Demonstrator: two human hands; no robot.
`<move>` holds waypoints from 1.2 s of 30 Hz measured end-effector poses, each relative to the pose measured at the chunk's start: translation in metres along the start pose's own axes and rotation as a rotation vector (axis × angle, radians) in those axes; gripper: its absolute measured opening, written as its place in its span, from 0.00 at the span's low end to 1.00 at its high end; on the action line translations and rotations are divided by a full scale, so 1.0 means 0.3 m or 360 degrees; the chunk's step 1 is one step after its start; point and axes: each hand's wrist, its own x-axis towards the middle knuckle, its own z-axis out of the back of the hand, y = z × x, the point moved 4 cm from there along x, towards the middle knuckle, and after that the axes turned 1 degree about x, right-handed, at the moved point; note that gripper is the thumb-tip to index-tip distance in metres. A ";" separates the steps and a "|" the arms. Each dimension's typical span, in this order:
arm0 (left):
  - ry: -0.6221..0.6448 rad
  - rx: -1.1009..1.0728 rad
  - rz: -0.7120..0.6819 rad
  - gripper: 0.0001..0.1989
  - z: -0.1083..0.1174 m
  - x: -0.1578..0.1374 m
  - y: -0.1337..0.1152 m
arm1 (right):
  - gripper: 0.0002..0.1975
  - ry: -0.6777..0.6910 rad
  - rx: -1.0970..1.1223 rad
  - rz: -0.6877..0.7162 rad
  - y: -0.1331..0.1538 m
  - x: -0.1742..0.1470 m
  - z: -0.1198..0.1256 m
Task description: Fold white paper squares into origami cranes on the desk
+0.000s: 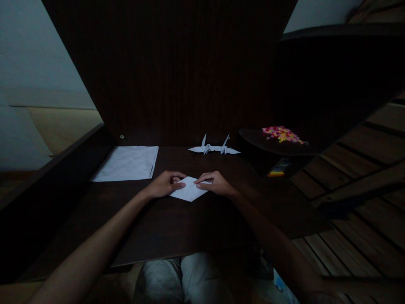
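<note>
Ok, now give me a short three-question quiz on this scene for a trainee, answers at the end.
1. True or false: the left hand and the right hand both touch the paper diamond.
2. Which hand is nearer the flat paper?
3. Where do the colourful bits lie?
A. On the flat paper
B. On the shelf at the right
C. Under the left hand

Key: 1. True. 2. The left hand. 3. B.
</note>
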 end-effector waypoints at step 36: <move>-0.0187 0.0983 -0.0696 0.11 -0.030 -0.018 -0.044 | 0.25 0.0195 -0.1019 0.0350 0.023 -0.023 -0.043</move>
